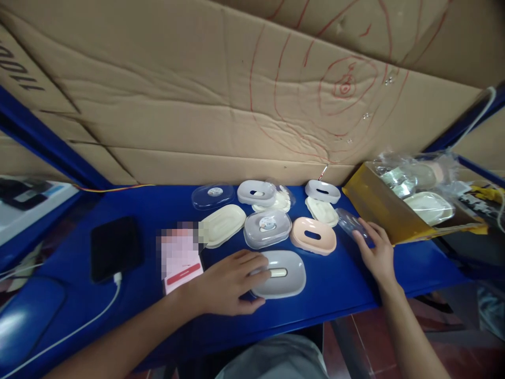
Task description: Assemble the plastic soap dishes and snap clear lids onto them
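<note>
My left hand [235,281] grips the left end of a grey oval soap dish [292,287], its fingers over the inside and the thumb at the near edge. A pale piece shows in the dish's middle slot. Over on the right, my right hand [377,253] has its fingers and thumb on a clear plastic lid [349,223], partly hiding it. Between the hands sits a peach soap dish [329,243] with an open slot. Behind the grey dish lies another grey one under a clear lid with a round sticker [268,223].
Cream oval trays [224,225], a loose clear lid [203,199] and more grey dishes [323,190] lie toward the cardboard wall [177,95]. A cardboard box [379,210] of wrapped pieces stands at right. A lit phone [181,258] and a black device [115,247] with a white cable lie left.
</note>
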The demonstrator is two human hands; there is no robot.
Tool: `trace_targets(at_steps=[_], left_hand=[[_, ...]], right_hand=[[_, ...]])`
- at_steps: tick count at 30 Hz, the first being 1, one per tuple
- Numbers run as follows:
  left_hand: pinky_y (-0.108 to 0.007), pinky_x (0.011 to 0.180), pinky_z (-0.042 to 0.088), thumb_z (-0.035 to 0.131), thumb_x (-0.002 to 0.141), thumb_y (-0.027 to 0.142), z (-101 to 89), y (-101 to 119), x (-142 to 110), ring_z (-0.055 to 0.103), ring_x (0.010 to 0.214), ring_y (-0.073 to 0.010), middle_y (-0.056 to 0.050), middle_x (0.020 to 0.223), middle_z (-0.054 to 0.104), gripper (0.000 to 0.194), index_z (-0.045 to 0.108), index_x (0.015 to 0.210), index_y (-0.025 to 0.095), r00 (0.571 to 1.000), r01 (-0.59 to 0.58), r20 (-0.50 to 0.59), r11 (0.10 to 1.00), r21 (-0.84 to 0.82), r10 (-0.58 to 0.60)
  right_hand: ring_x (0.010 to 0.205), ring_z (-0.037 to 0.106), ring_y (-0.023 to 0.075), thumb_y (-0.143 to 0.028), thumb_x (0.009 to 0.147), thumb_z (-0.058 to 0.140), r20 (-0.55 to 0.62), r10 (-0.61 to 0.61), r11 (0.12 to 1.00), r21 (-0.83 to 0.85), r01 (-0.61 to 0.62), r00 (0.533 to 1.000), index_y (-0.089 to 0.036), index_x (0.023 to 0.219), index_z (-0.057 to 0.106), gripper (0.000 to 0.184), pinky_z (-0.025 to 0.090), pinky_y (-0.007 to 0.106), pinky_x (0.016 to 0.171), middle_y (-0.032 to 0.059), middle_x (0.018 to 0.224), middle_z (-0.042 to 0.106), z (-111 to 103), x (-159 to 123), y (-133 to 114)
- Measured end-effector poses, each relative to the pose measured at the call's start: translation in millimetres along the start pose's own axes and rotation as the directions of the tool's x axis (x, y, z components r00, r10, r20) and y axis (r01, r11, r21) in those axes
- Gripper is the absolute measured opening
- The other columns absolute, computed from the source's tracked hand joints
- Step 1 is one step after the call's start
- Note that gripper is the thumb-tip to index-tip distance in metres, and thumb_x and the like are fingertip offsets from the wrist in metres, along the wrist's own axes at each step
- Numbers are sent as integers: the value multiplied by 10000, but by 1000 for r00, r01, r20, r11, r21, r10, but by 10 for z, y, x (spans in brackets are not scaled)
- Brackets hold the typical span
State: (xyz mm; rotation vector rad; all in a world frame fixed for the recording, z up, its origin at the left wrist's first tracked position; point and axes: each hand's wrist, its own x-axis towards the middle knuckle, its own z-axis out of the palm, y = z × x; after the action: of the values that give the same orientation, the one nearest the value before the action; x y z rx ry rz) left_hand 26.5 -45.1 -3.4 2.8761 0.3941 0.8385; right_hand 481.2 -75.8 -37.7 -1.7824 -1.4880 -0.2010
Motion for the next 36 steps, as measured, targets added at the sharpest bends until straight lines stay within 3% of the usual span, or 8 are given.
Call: trace_targets(at_steps=[6, 11, 16, 22, 26, 30, 33, 36], left_hand=[[-402, 998, 614, 780, 956, 311, 3, -17, -2, 721, 1096, -262, -97, 1190, 735, 298, 668, 1198, 178, 1000, 16, 22, 1000, -27, -15], [-406, 970, 613, 789, 970, 344, 5, -19, -3, 719, 1074, -263, -94, 1173, 726, 250, 669, 1115, 180, 999, 23, 35, 999, -23, -23], [-420, 950, 607, 766, 998, 354, 6, -13, 2, 712, 1048, -263, -83, 1154, 730, 223, 668, 1095, 179, 999, 20, 48, 1000, -9, -20], [-424, 948, 617, 764, 1004, 377, -10, -10, -4, 721, 1046, -270, -95, 1186, 742, 325, 656, 1230, 170, 998, 12, 68, 1000, 9, -13], [-453, 1002, 632, 742, 1020, 377, -7, -19, -26, 725, 1143, -305, -146, 1302, 723, 448, 605, 1389, 165, 999, 17, 52, 1000, 6, -17], [-526, 1131, 597, 807, 988, 427, -9, -47, -45, 627, 1394, -381, -220, 1565, 571, 724, 472, 1584, 191, 996, 76, 59, 997, -32, -74], [-544, 1171, 579, 860, 952, 422, -5, -87, -60, 531, 1512, -409, -243, 1663, 459, 883, 377, 1658, 203, 990, 128, 73, 986, -110, -120], [-512, 1124, 621, 895, 919, 390, 13, -103, -79, 508, 1542, -411, -240, 1721, 376, 1046, 248, 1728, 249, 981, 189, 88, 962, -196, -175]], right_hand=[[1150, 772, 324, -735, 980, 670, -32, -39, 999, 13, 39, 999, -230, 1302, 822, 618, 620, 498, 1068, 131, 1289, 776, 15, 176, -26], [1161, 776, 340, -756, 993, 625, 180, -160, 987, -1, 162, 971, -220, 1356, 794, 669, 626, 516, 1084, 148, 1307, 771, -6, 449, 11], [1211, 771, 336, -737, 1008, 610, 361, -174, 984, 28, 176, 916, -275, 1329, 810, 597, 618, 521, 1115, 112, 1324, 793, -29, 745, 81], [1343, 712, 342, -610, 1024, 686, 181, -243, 970, 47, 239, 953, -266, 1460, 732, 557, 560, 549, 1199, 127, 1480, 719, 108, 731, 10], [1320, 711, 345, -455, 1014, 756, 105, -467, 884, 33, 466, 878, -283, 1491, 710, 509, 578, 558, 1170, 139, 1446, 726, 93, 637, -195], [1400, 658, 381, -333, 980, 804, -21, -607, 787, 120, 605, 794, -335, 1611, 589, 666, 549, 609, 1188, 124, 1518, 681, 16, 393, -598], [1374, 676, 389, -384, 989, 787, 58, -695, 696, 306, 650, 717, -323, 1632, 567, 682, 585, 609, 1148, 124, 1494, 695, 15, 54, -909], [1385, 669, 392, -434, 1023, 728, 167, -723, 658, 461, 595, 671, -315, 1646, 549, 659, 600, 624, 1129, 128, 1487, 697, 23, -260, -1092]])
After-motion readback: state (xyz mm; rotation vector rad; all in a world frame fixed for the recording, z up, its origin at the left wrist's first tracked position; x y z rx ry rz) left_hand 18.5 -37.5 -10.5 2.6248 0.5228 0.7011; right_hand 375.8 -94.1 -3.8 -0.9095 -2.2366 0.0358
